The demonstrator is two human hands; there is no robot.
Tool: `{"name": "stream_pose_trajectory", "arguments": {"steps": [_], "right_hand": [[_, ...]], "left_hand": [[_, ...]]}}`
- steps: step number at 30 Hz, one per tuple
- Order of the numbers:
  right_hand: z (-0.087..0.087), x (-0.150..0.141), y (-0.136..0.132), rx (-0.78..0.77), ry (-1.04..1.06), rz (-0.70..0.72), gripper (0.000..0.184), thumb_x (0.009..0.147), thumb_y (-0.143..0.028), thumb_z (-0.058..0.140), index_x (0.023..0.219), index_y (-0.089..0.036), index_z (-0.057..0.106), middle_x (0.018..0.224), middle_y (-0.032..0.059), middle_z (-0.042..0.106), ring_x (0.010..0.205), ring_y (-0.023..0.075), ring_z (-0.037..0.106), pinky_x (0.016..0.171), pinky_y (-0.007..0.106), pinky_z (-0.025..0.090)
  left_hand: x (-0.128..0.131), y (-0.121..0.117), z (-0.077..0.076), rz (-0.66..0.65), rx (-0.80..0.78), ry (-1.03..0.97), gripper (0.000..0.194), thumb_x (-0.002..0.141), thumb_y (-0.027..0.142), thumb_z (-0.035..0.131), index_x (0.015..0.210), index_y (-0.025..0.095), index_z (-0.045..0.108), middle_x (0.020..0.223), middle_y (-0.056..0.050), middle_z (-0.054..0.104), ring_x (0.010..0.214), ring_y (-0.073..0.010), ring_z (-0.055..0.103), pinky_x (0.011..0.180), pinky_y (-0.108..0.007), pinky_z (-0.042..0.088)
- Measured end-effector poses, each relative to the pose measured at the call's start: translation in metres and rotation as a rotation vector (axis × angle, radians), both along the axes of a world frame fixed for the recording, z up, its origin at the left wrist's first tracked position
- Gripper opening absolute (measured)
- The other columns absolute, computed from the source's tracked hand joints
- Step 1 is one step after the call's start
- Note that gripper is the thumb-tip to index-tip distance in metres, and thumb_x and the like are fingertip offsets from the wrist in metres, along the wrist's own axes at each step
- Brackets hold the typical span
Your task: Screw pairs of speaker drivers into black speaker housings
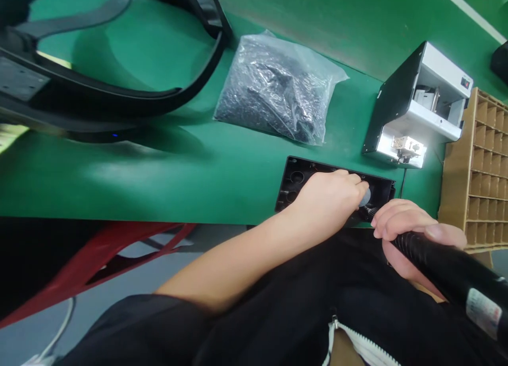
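Note:
A black plastic housing (293,188), its open side up, lies near the front edge of the green table. My left hand (329,199) reaches over it with curled fingers pressed together inside. Beside those fingertips a grey round part (365,197) shows; what they pinch is hidden. My right hand (408,225) is wrapped round a black electric screwdriver (444,265), held slanting. Its tip end points to the right part of the housing, close to my left fingers. Whether the tip touches a screw cannot be made out.
A clear plastic bag of dark parts (278,90) lies behind the housing. To the right stand a black-and-silver screw feeder-like machine (400,112) and a cardboard divider box (456,170). A large black curved frame (159,101) fills the upper left. A red chair (87,270) is below.

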State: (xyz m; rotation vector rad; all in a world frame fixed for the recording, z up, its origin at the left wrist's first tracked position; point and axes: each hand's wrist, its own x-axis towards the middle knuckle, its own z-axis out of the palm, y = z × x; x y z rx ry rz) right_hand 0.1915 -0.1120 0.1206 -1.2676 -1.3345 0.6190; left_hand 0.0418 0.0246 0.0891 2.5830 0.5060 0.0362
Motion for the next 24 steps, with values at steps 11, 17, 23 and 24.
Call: {"name": "stream_pose_trajectory", "arguments": {"steps": [11, 17, 23, 24], "right_hand": [[-0.036, -0.015, 0.023, 0.487, 0.033, -0.202, 0.054, 0.1, -0.064, 0.054, 0.142, -0.033, 0.066, 0.073, -0.0031, 0.073, 0.045, 0.0192, 0.059, 0.041, 0.039, 0.055], [-0.032, -0.001, 0.03, 0.464, 0.093, -0.188, 0.077, 0.102, -0.084, 0.035, 0.155, -0.032, 0.057, 0.075, -0.005, 0.068, 0.042, 0.0151, 0.055, 0.04, 0.032, 0.053], [0.006, 0.012, 0.029, 0.212, 0.275, -0.31, 0.061, 0.104, -0.072, 0.05, 0.143, -0.03, 0.07, 0.084, -0.0012, 0.074, 0.064, 0.0184, 0.071, 0.066, 0.039, 0.067], [0.013, 0.013, 0.028, 0.172, 0.304, -0.307, 0.06, 0.103, -0.071, 0.052, 0.142, -0.03, 0.071, 0.085, -0.0004, 0.074, 0.063, 0.0186, 0.07, 0.063, 0.039, 0.066]], "left_hand": [[0.0, 0.002, -0.001, 0.01, -0.008, -0.012, 0.025, 0.099, 0.025, 0.081, 0.122, 0.019, 0.077, 0.115, -0.008, 0.082, 0.103, -0.0254, 0.076, 0.069, -0.032, 0.048], [0.003, 0.007, 0.006, -0.012, 0.032, 0.041, 0.048, 0.096, 0.032, 0.087, 0.139, 0.02, 0.07, 0.114, -0.006, 0.081, 0.104, -0.0257, 0.076, 0.066, -0.033, 0.045], [0.004, 0.009, 0.01, -0.046, 0.052, 0.088, 0.032, 0.099, 0.029, 0.082, 0.129, 0.018, 0.074, 0.112, -0.007, 0.08, 0.1, -0.0258, 0.076, 0.065, -0.034, 0.044], [0.004, 0.009, 0.01, -0.048, 0.055, 0.085, 0.032, 0.098, 0.029, 0.081, 0.128, 0.018, 0.075, 0.112, -0.007, 0.08, 0.099, -0.0258, 0.076, 0.064, -0.034, 0.044]]}}
